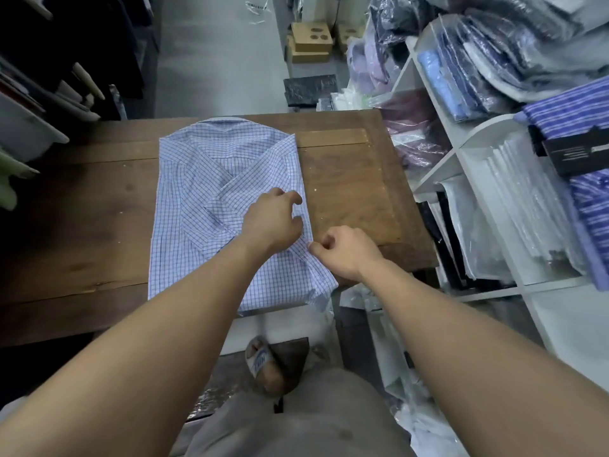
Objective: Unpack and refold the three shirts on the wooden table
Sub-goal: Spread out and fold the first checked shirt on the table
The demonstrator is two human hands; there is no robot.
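The checked shirt point(197, 179) lies back-up on the wooden table point(349, 179), sleeves crossed, its hem at the near edge. The right hand point(346, 252) pinches the shirt's right edge; the left hand point(273, 222) rests just beyond it, fingers bent — whether it holds cloth I cannot tell. The fold probably goes best with that edge kept straight and taut, both points lifted together.

The shirt point(204, 199) lies on the middle of the table point(356, 192), collar at the far side and hem at the near edge. The left hand point(273, 219) rests on its right edge; the right hand point(346, 250), just beside and nearer, pinches that edge. A shelf unit point(461, 143) stands right of the table, with bagged garments point(514, 206) in its compartments. Cardboard boxes point(311, 37) sit on the floor behind the table.
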